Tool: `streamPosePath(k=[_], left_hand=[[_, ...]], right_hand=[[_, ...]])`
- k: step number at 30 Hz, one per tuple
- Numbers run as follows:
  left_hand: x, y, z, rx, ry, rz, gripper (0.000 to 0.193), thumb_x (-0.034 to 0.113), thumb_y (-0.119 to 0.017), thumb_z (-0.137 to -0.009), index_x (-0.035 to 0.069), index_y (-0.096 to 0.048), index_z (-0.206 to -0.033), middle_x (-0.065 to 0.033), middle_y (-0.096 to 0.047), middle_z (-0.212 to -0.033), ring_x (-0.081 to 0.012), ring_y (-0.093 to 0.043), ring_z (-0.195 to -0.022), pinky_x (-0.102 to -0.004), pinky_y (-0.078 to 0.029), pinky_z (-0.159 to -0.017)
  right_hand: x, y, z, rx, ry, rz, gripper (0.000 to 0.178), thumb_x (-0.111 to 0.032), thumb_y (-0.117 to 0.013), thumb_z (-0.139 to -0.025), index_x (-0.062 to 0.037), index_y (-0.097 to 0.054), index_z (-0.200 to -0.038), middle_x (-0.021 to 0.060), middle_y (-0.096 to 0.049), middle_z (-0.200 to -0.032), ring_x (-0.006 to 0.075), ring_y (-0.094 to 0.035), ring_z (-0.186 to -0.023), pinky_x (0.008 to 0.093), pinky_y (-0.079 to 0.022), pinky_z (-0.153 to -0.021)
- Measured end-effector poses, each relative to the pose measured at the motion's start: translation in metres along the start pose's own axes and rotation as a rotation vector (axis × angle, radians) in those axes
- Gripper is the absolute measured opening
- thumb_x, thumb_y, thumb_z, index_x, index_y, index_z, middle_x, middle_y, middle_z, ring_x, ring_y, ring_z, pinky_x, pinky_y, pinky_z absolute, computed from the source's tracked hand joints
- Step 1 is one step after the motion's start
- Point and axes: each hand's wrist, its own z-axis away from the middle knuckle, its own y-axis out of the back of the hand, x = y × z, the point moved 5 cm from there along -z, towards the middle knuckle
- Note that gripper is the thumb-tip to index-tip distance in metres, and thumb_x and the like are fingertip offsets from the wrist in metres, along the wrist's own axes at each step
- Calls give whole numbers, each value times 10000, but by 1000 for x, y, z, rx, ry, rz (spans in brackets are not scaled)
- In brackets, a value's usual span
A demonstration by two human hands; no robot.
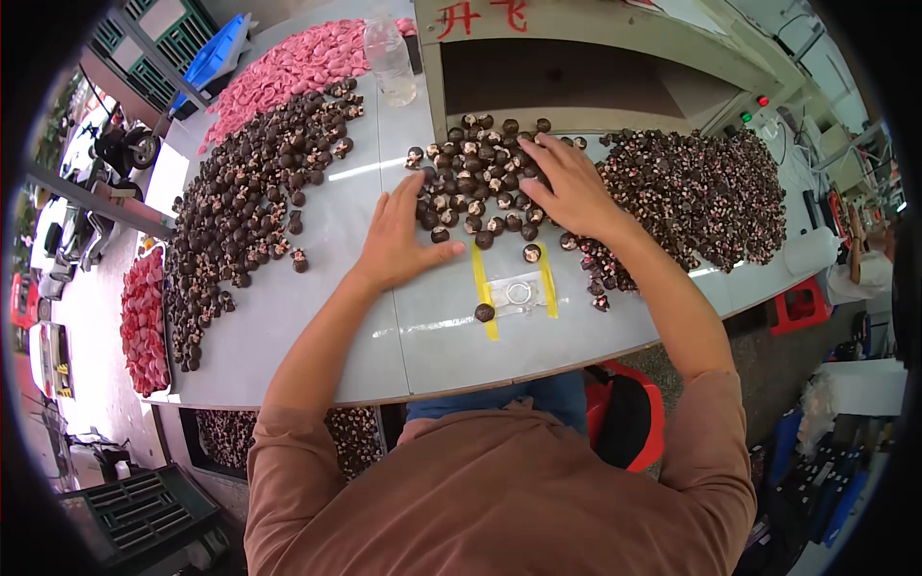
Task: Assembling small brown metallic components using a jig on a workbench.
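My left hand lies on the grey table with thumb and fingers spread, along the left side of a loose cluster of small dark brown round pieces with cream patches. Across from it my right hand is open too, its fingertips touching the cluster's right side. Neither hand grips a piece. Just in front of the cluster, a clear flat piece with a ring on it lies between two yellow tape strips. One loose brown ball rests on the left strip.
A long heap of brown pieces spreads to the left, with pink pieces behind it. More brown pieces pile up at right. A clear bottle stands near the beige machine housing. Red pieces fill a tray at far left.
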Motion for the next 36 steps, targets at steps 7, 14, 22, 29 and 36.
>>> streamPosePath(k=[7, 14, 22, 29, 36], left_hand=[[11, -4, 12, 56, -71, 101, 1227, 569, -896, -791, -72, -257, -1620, -306, -291, -1666, -459, -299, -1561, -493, -316, -1273], [7, 9, 26, 247, 27, 172, 931, 434, -753, -991, -92, -278, -1595, -315, -356, -1621, -459, -397, -1499, -486, -370, -1231], [9, -3, 19, 306, 26, 140, 808, 384, -701, -1029, -112, -341, -1555, -323, -464, -1535, -469, -466, -1437, -493, -392, -1205], [7, 7, 22, 298, 55, 160, 827, 395, -696, -1028, -124, -327, -1557, -336, -446, -1537, -468, -454, -1437, -491, -368, -1220], [15, -1, 21, 224, 22, -2, 1096, 572, -807, -892, -96, -295, -1595, -331, -334, -1640, -470, -327, -1542, -520, -313, -1260]], right_hand=[[-43, -20, 21, -160, 74, 3, 743, -476, -554, -1073, -116, -315, -1677, 258, -262, -1726, 406, -252, -1608, 537, -173, -1321], [79, -7, -80, 23, -224, -101, 680, -499, -562, -1040, -156, -450, -1617, 240, -408, -1656, 445, -398, -1522, 502, -347, -1247], [212, -49, -183, -92, -377, 126, 545, -428, -600, -1005, -91, -645, -1431, 265, -650, -1396, 420, -625, -1303, 474, -509, -1101], [49, -56, -152, -58, -87, -364, 477, -450, -651, -1017, -48, -753, -1252, 236, -724, -1256, 399, -653, -1227, 456, -507, -1046], [8, -59, -106, -77, 3, -246, 548, -460, -619, -1014, -53, -689, -1374, 201, -619, -1377, 390, -547, -1354, 469, -438, -1140]])
